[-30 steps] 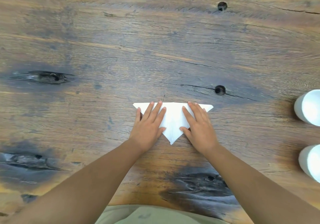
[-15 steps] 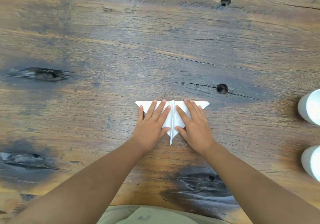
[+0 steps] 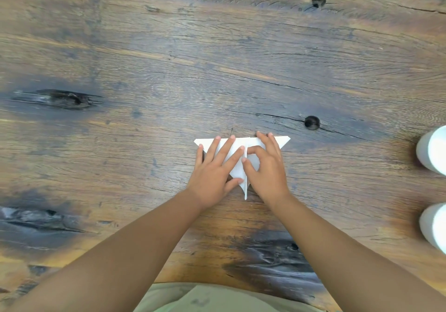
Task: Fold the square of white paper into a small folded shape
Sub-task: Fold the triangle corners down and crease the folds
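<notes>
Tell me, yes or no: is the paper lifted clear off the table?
No: the paper lies on the wooden table, pressed down by the left hand and right hand.

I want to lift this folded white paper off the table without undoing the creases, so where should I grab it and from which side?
Probably pinch the raised centre ridge of the folded paper, coming straight down from above. It stands up along the middle between the left hand and right hand, while the two wings lie flat on the wooden table and offer no edge to get under.
</notes>
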`<state>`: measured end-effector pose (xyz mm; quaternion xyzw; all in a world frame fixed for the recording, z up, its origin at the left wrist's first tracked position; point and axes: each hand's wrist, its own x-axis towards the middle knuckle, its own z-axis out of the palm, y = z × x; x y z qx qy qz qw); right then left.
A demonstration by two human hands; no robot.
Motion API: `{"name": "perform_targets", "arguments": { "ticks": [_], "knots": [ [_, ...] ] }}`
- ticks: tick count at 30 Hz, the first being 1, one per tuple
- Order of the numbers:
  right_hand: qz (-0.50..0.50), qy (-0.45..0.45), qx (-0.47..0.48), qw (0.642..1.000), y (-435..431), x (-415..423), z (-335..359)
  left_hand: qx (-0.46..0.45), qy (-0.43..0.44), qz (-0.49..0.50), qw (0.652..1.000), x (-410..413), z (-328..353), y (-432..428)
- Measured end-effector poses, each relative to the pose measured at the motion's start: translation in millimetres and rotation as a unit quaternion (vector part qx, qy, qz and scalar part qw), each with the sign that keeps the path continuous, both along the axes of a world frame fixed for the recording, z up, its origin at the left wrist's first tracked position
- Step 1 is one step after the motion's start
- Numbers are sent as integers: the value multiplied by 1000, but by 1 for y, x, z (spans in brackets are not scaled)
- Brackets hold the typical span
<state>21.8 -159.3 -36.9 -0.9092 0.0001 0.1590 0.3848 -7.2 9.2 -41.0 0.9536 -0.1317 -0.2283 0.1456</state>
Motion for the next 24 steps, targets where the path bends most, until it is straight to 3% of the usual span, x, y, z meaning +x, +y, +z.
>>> {"name": "perform_targets", "arguments": {
  "ticks": [6, 19, 24],
  "knots": [
    [-25, 27, 11, 999, 7, 4, 6, -6, -1, 7, 1000, 7, 7, 12],
    [10, -35, 39, 999, 3, 4, 28, -163, -54, 69, 983, 43, 32, 12],
    [-9, -18, 74, 997, 1, 3, 28, -176, -44, 110, 977, 38, 30, 14]
  ]
}}
